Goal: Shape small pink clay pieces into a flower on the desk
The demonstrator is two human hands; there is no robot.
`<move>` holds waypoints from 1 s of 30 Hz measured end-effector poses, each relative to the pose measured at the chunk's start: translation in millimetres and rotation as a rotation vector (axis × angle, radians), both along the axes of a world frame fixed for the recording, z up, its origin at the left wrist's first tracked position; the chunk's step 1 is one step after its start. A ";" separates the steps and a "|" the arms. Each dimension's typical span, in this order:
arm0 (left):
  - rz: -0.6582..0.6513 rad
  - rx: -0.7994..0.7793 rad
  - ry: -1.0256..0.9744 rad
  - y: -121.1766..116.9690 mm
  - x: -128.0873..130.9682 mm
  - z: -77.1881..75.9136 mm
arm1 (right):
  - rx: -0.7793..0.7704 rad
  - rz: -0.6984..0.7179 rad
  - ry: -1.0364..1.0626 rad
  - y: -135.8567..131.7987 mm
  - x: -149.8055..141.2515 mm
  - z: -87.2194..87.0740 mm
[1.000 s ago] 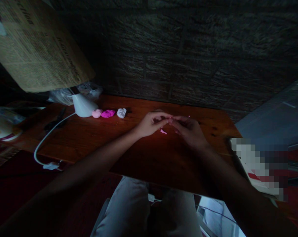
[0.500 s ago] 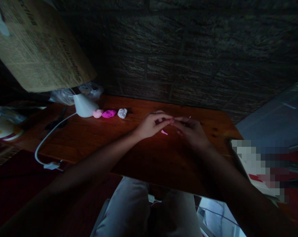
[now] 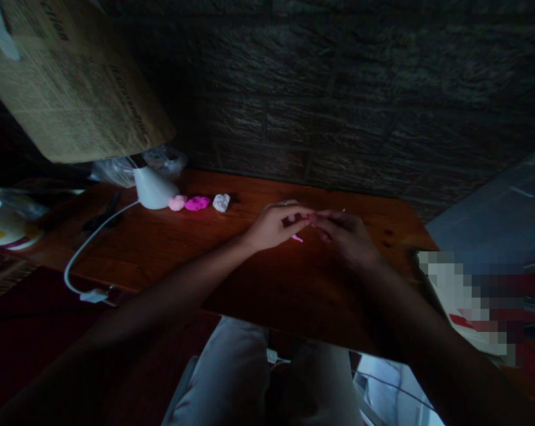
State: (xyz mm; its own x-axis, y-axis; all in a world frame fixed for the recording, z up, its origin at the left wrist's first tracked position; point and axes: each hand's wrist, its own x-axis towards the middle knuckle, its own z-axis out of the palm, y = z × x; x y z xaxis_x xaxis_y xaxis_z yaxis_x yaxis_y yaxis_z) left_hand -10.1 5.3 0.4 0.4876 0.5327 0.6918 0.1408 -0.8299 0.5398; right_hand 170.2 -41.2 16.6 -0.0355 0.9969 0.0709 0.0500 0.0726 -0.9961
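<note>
Above the wooden table, my left hand (image 3: 278,223) and my right hand (image 3: 349,234) meet at the fingertips. Both are closed in a pinch, thumbs against fingers. Whatever lies between the tips is too small and dim to make out. Just below my left fingers a small pink piece of modelling clay (image 3: 297,238) rests on the table, partly covered by the hand. To the left, in a row, sit a light pink lump of clay (image 3: 177,203), a bright magenta lump of clay (image 3: 197,203) and a white lump (image 3: 221,203).
A lamp with a white base (image 3: 151,188) and newsprint shade (image 3: 81,89) stands at the left, its cable (image 3: 72,260) hanging over the edge of the wooden table (image 3: 258,290). Dark scissors (image 3: 105,219) lie beside it. A stone wall (image 3: 294,89) rises behind. A box (image 3: 453,302) is at right.
My hands have shifted very slightly right, fingertips still together. My left hand now covers more of the small pink clay piece. The whole view has moved a little.
</note>
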 end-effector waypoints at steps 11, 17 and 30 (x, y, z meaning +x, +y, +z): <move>-0.002 0.008 0.017 -3.9 0.4 1.6 | 0.098 -0.001 -0.054 -0.2 -0.6 -1.6; 0.001 0.027 0.019 -3.5 -0.5 1.7 | 0.138 0.039 -0.088 -2.0 1.6 2.0; 0.015 -0.017 -0.026 -3.6 0.7 -0.6 | 0.276 0.035 -0.235 -0.4 -0.8 -2.3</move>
